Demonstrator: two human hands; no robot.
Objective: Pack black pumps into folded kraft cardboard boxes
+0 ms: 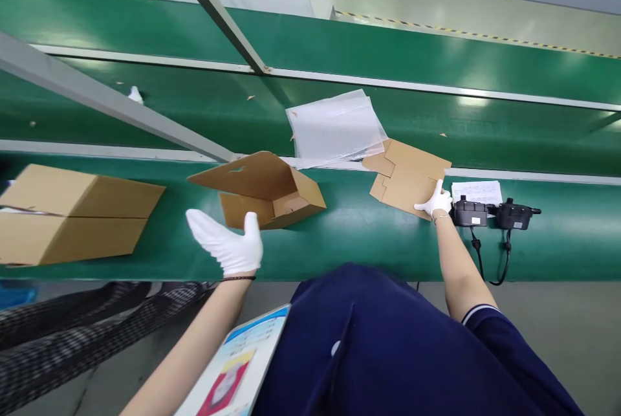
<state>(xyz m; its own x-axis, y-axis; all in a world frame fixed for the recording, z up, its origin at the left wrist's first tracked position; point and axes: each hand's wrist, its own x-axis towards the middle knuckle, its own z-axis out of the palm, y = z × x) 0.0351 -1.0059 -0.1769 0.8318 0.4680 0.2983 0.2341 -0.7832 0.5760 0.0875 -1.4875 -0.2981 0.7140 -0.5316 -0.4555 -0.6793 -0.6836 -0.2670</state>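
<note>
My left hand (pixel 228 244), in a white glove, is held palm up with its fingers stretched out and the thumb apart. Nothing lies in it. Just beyond it an open brown cardboard box (pixel 305 191) rests on its side on the green bench, flap raised. My right hand (pixel 435 201), also gloved in white, is at the near right edge of a flat cardboard blank (pixel 410 173) with cut tabs. Its thumb lies on the cardboard, while the other fingers are at the edge, partly hidden. The blank overlaps a stack of translucent plastic sheets (pixel 337 128).
Two black devices with cables, a left one (pixel 469 213) and a right one (pixel 513 215), stand beside written papers (pixel 478 191). A larger carton (pixel 92 215) sits at the left. A metal post (pixel 121 102) slants across the bench (pixel 359 248). Another person's patterned legs (pixel 97 325) show lower left.
</note>
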